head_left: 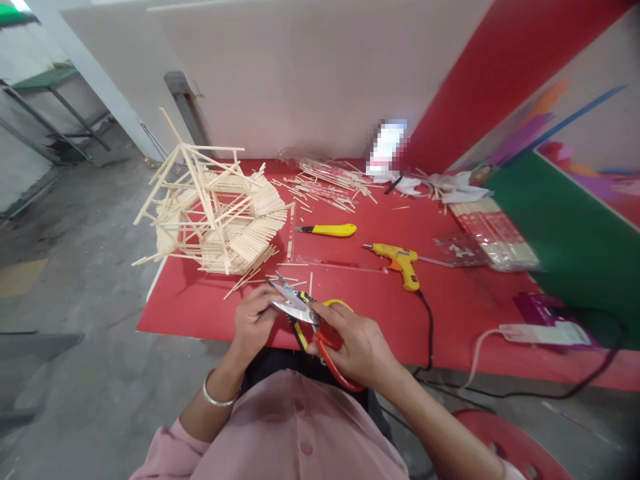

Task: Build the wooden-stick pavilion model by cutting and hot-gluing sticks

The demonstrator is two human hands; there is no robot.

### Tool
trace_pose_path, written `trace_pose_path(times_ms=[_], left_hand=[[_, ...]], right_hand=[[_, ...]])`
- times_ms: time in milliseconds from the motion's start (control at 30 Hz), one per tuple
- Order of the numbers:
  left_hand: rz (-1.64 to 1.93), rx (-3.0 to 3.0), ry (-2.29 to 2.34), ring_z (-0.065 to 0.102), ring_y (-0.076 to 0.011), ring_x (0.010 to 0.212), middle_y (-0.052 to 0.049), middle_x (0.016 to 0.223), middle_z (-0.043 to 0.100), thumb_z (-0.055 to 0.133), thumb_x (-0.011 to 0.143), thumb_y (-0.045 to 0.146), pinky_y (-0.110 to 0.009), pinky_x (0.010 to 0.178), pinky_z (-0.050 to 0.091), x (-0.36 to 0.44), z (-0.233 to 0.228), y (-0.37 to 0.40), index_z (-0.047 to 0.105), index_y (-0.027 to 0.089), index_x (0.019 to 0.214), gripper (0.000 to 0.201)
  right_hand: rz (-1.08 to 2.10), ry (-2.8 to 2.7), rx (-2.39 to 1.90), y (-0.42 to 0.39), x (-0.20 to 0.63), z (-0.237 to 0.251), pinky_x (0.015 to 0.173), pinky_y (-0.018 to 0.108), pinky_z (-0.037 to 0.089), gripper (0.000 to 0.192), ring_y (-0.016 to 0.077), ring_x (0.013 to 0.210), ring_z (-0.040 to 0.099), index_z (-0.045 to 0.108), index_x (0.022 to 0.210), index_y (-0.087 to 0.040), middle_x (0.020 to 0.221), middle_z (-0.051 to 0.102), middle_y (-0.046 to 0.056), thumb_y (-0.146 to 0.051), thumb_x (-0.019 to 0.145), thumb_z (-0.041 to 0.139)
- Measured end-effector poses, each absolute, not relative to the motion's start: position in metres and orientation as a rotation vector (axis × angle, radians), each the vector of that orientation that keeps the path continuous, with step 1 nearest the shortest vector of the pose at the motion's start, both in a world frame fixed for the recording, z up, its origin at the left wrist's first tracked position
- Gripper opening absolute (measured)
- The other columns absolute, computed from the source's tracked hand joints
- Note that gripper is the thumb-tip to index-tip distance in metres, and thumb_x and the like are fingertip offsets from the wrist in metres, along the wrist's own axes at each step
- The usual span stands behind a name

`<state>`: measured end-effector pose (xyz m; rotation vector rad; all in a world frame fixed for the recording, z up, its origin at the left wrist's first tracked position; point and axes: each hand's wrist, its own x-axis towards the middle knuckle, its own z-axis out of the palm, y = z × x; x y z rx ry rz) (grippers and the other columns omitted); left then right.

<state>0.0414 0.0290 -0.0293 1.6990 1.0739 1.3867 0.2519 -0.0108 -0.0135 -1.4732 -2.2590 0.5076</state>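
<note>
My right hand [357, 347] grips a pair of scissors [305, 313] with red and yellow handles, blades pointing left and up. My left hand [253, 320] is curled at the blades, fingers pinched as if around a thin stick that I cannot make out clearly. Both hands hover over the near edge of the red table [450, 300]. A model built of thin wooden sticks [215, 213] stands on the table's far left corner, well above my left hand.
A yellow utility knife [327, 230] and a yellow glue gun [397, 261] with a black cord lie mid-table. Loose sticks [325, 183] are scattered at the back, packaged sticks [493, 237] at the right. A white power strip [543, 333] lies near the right edge.
</note>
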Motion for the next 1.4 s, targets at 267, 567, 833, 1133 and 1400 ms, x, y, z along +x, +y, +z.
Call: trace_pose_path(times_ms=[267, 567, 833, 1133, 1400], left_hand=[[1.351, 1.732, 1.070, 0.065, -0.0148, 0.072, -0.003, 0.078, 0.068, 0.059, 0.082, 0.011, -0.025, 0.065, 0.052, 0.040, -0.027, 0.030, 0.072, 0.018, 0.078, 0.015], [1.263, 1.753, 1.085, 0.065, -0.0159, 0.075, -0.005, 0.079, 0.069, 0.058, 0.084, 0.013, -0.026, 0.068, 0.053, 0.042, -0.025, 0.031, 0.070, 0.018, 0.076, 0.016], [1.321, 1.774, 1.018, 0.066, -0.0154, 0.074, -0.003, 0.078, 0.070, 0.054, 0.082, 0.008, -0.026, 0.068, 0.052, 0.042, -0.030, 0.034, 0.068, 0.018, 0.078, 0.018], [1.233, 1.855, 0.919, 0.066, -0.0158, 0.070, -0.004, 0.076, 0.070, 0.052, 0.086, 0.012, -0.027, 0.063, 0.052, 0.039, -0.024, 0.037, 0.067, 0.018, 0.079, 0.018], [1.109, 1.891, 0.980, 0.066, -0.0165, 0.070, -0.005, 0.075, 0.070, 0.053, 0.089, 0.020, -0.027, 0.064, 0.051, 0.037, -0.020, 0.036, 0.069, 0.017, 0.077, 0.020]], right_hand=[[0.561, -2.235, -1.462, -0.013, 0.252, -0.021, 0.060, 0.025, 0.045, 0.056, 0.0189, 0.078, 0.064, 0.056, 0.126, -0.021, 0.097, 0.067, 0.009, -0.058, 0.083, 0.056], [0.666, -2.135, -1.431, -0.016, 0.251, -0.028, 0.062, 0.024, 0.047, 0.051, 0.0168, 0.072, 0.066, 0.057, 0.126, -0.022, 0.083, 0.071, 0.004, -0.054, 0.085, 0.057], [0.497, -2.238, -1.500, -0.011, 0.254, -0.019, 0.058, 0.024, 0.044, 0.053, 0.0198, 0.080, 0.064, 0.056, 0.124, -0.022, 0.096, 0.066, 0.009, -0.054, 0.083, 0.057], [0.660, -2.232, -1.430, -0.012, 0.259, -0.020, 0.065, 0.026, 0.047, 0.054, 0.0186, 0.079, 0.064, 0.055, 0.125, -0.021, 0.098, 0.067, 0.009, -0.054, 0.082, 0.059], [0.617, -2.187, -1.411, -0.013, 0.262, -0.024, 0.061, 0.023, 0.046, 0.052, 0.0180, 0.077, 0.066, 0.061, 0.122, -0.021, 0.090, 0.072, 0.008, -0.055, 0.083, 0.059]])
